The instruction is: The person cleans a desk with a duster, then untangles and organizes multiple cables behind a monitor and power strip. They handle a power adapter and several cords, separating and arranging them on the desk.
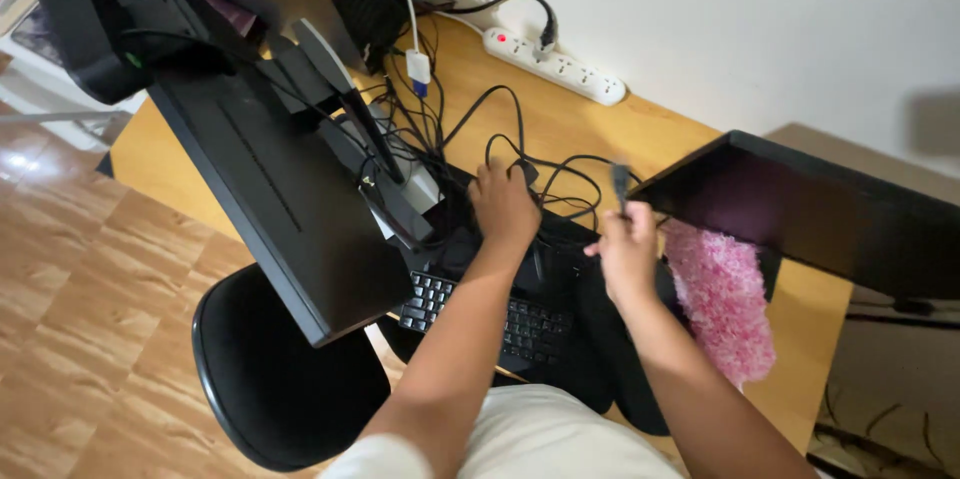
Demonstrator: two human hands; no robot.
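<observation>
Both forearms reached over keyboard (500, 314) | left hand (503, 204) curled, pressing on tangled cables (520, 154) behind it | right hand (628, 254) pinched a dark plug (620, 182), lifted, unconnected | judged: cable sorting mid-way, tangle remained | pink duster (722, 299) lay idle beside right hand.

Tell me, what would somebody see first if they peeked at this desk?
Probably the fluffy pink duster lying at the right, under a black monitor. In the middle, the left hand rests on a tangle of black cables above the keyboard, while the right hand holds up a dark plug.
</observation>
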